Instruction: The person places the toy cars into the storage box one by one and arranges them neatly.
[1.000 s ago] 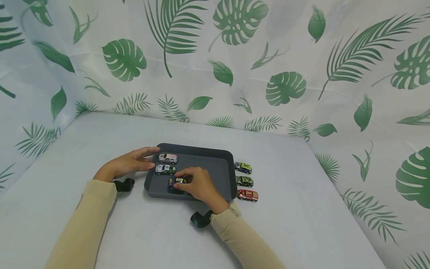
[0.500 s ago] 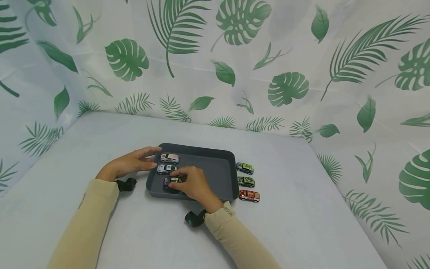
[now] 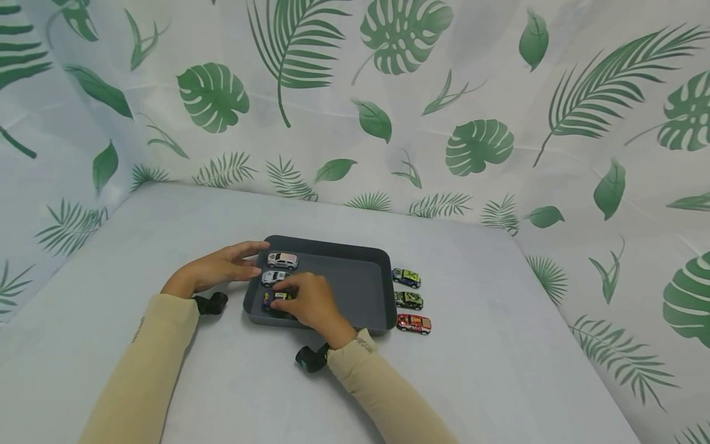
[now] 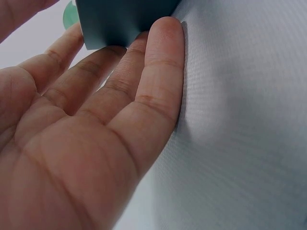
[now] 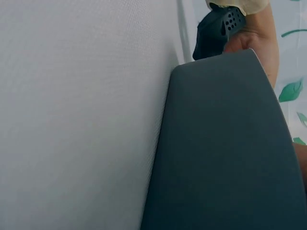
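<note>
My right hand pinches a dark blue and yellow toy car between thumb and fingers, low over the near left part of the grey tray. Behind it in the tray are a white-and-pink toy car and a white-and-dark toy car, the latter partly hidden by my right fingers. My left hand rests against the tray's left side with its fingers extended. The left wrist view shows those fingers against the tray's outer wall.
Right of the tray, toy cars stand in a column on the white table: a blue-and-yellow car, a green camouflage car and a red car. A leaf-printed curtain closes off the back and sides.
My right hand has moved left within the tray, carrying the dark blue and yellow car beneath the two white cars. The left hand keeps its place at the tray, while the view shifts slightly.
</note>
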Motion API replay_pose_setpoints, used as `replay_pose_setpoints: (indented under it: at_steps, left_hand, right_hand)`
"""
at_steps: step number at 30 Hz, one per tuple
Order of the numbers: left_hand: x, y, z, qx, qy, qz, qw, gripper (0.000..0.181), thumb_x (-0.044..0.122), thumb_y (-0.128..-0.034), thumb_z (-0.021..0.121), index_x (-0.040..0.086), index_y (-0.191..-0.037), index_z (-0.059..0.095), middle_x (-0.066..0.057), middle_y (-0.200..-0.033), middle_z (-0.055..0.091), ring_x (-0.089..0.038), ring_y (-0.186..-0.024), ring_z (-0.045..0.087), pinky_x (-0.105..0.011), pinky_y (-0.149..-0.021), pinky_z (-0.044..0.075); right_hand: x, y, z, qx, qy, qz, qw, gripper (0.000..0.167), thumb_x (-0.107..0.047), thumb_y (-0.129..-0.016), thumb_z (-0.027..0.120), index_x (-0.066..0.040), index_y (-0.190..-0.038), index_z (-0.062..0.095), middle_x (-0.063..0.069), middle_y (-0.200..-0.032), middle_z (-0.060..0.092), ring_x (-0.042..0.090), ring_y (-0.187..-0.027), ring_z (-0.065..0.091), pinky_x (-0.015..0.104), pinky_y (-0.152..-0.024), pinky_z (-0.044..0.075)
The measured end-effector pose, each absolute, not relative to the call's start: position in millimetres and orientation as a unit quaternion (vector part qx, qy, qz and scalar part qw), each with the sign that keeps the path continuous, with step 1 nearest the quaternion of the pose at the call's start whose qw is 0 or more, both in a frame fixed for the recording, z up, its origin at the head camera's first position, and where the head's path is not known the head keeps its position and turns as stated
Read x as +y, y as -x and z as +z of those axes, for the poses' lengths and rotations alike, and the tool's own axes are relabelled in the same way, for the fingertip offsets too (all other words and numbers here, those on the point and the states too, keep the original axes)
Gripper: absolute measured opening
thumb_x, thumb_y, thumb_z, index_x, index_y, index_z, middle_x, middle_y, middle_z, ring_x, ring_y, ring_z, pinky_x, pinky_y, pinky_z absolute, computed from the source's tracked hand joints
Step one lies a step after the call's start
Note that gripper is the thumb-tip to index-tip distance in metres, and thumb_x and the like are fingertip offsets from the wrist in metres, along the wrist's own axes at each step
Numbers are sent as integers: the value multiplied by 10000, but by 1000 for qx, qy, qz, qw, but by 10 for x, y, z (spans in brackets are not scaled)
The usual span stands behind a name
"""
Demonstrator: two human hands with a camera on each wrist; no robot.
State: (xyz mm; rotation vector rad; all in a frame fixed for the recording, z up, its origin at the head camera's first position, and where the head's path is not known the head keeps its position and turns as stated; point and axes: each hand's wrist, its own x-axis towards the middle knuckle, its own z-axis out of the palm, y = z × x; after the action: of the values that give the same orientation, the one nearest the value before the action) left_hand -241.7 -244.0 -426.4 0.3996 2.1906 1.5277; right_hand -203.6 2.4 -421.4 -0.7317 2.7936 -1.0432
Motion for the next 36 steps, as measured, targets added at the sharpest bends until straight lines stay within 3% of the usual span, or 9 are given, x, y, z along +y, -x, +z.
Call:
replay_pose_setpoints:
  at_steps: [8,15,19,26,31,36]
  left_hand:
    - [-2420,2435,-4265,793,-142,551,219,775,157,-1074,683,8,-1699,250,-293,-1776,89,-583,-1586,195,-664,-1241,315]
    - [-2410,2442,-4250,799,-141,542,218,781,176,-1079,682,18,-1705,242,-292,-1773,114,-576,-1586,208,-676,-1238,314]
    - [-2416,2432,-4248,803,-142,537,216,781,188,-1083,680,28,-1709,240,-296,-1768,137,-576,-1580,227,-693,-1230,317]
    - [-2420,2423,-4257,803,-135,539,215,774,187,-1079,683,34,-1707,256,-291,-1772,130,-576,-1580,228,-689,-1234,312]
    - [-2426,2416,-4253,805,-132,538,215,776,190,-1080,684,34,-1707,254,-300,-1764,150,-577,-1578,233,-690,-1232,315]
    - [-2427,2415,-4261,802,-129,541,216,779,187,-1079,686,32,-1707,252,-305,-1757,171,-575,-1579,231,-682,-1237,313]
  right_hand:
    - [-73,2067,-4211,924,231,-304,28,297,-237,-867,943,-169,-1146,869,48,-1136,810,76,-800,600,226,-678,466]
    - [-118,2084,-4204,932,216,-290,34,295,-251,-864,945,-192,-1144,873,51,-1197,809,199,-1010,737,264,-730,539]
    - [-123,2086,-4211,933,212,-289,38,300,-253,-864,945,-194,-1149,872,50,-1192,810,206,-992,735,257,-683,520]
    - [-65,2079,-4191,915,231,-328,40,311,-207,-890,925,-122,-1179,849,19,-1133,819,98,-873,686,235,-708,523]
    - [37,2079,-4151,893,263,-361,55,297,-115,-918,885,-76,-1207,828,76,-1189,801,184,-1000,751,275,-831,585]
    - [151,2110,-4118,881,278,-368,100,321,-66,-922,857,-57,-1239,808,110,-1226,778,228,-1003,734,263,-771,583]
